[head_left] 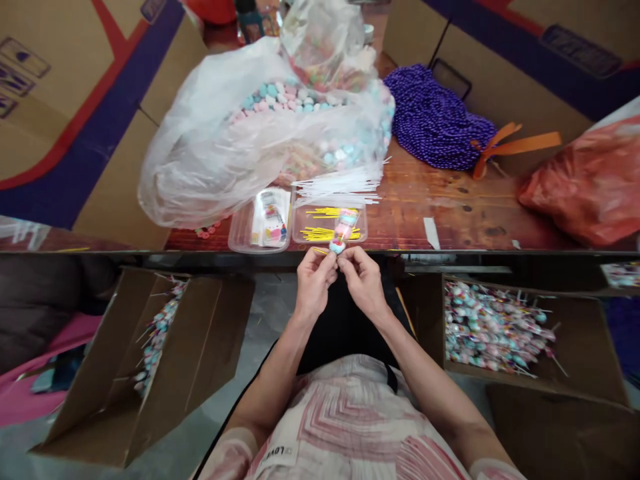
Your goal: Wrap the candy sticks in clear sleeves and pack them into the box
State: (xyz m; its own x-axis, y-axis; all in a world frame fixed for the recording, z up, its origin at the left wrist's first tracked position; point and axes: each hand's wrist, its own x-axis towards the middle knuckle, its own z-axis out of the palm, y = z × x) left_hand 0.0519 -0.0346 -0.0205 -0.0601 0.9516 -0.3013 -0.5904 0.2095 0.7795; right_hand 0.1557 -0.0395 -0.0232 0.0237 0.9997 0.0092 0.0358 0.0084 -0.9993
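Observation:
In front of my body, at the table edge, both hands meet at the lower end of a clear-wrapped candy skewer [343, 230] with pink, white and pale blue pieces. My left hand [316, 277] is closed in a pinch, with a yellow twist tie [320, 251] sticking out of its fingers. My right hand [361, 275] pinches the gathered bottom of the wrapper; its fingertips hide the exact hold. Just beyond, a shallow clear tray [299, 233] holds more yellow twist ties [320, 233]. Left of it, another clear tray [240, 230] holds printed wrappers [271, 217].
White sticks [340, 187] lie behind the trays, before a big plastic bag [200, 133] of candies. Purple cord [435, 117] and a red bag [590, 180] are to the right. Below the table, cardboard boxes hold finished-looking skewers [160, 333] on the left and skewers [493, 327] on the right.

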